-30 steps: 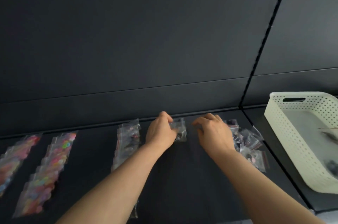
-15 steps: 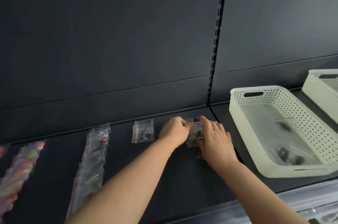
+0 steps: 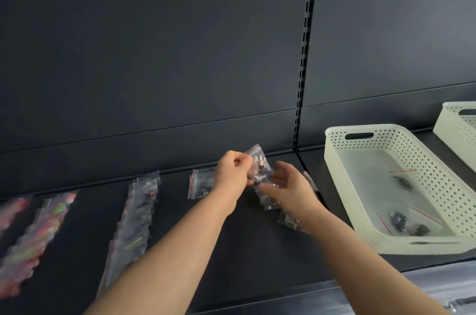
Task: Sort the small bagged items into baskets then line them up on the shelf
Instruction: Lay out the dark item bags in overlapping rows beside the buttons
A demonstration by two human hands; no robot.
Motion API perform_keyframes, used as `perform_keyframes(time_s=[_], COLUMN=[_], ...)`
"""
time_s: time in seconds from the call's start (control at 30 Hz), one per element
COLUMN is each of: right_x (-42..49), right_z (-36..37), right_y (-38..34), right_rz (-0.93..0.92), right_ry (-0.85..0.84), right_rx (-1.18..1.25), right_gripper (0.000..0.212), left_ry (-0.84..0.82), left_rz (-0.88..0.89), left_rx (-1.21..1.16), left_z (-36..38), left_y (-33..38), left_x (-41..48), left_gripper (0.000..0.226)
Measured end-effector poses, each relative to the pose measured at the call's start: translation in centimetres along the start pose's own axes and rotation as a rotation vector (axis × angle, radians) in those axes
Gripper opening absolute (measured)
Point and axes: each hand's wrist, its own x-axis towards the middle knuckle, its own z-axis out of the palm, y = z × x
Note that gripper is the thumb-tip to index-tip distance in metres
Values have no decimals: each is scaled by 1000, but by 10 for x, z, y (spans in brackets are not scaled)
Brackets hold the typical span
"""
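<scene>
- The basket (image 3: 334,168), cream and perforated, stands on the dark shelf (image 3: 244,250). Inside it lie a few loose bags (image 3: 401,222) with small dark parts.
- Just left of the basket, above the shelf, the left hand (image 3: 231,173) pinches the top edge of one clear bag (image 3: 258,162) between thumb and forefinger. This bag is lifted and tilted.
- Between that hand and the basket, the right hand (image 3: 289,186) is half curled with its palm turned to the left. Its thumb presses on a bunch (image 3: 268,201) of similar bags, which it holds.
- Other bags (image 3: 289,222) lie on the shelf under the right wrist, near the basket's left wall. How many there are, I cannot tell.
- Further left of the basket, a single bag (image 3: 199,183) lies flat, partly behind the left hand.
- Still further left lies a long overlapped row (image 3: 136,216) of clear bags. Far from the basket are two coloured rows (image 3: 38,232), which are blurred.
- Right of the basket, apart from it, a second basket (image 3: 458,131) is only partly in view.
</scene>
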Motion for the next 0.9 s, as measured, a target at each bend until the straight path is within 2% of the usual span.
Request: perform_keyframes(time_s=[0.03,0.1,0.17,0.2,0.3,0.5,0.6,0.73,0.9], right_x=[1,3,3,3,5,5,5,6,6], right_z=[4,11,17,19,26,49,61,67,70], right_y=[-3,-6,-10,-11,-15,-24,-25,-26,-24], right_rz=[58,111,98,92,83,90,83,106,112], right_ry=[-61,-121,-112,-113,-141,-215,-177,-88,-183], right_rx=[148,333,327,268,149,327,266,209,126], right_gripper=[68,40,14,9,15,3,21,26,27], left_ry=[4,-6,-34,-46,-34,40,82,130,102], left_rz=[-19,-46,-51,-46,-5,-99,-113,-130,-172], left_rx=[-61,-120,-102,-68,17,-96,-193,-196,-161], left_z=[-4,-12,-22,-29,-46,-68,-78,-84,-85], left_y=[1,1,0,-2,-5,-13,-15,-17,-23], left_x=[-2,-5,-7,-8,-11,-11,-10,-8,-10], left_gripper=[9,6,3,3,7,11,11,13,12])
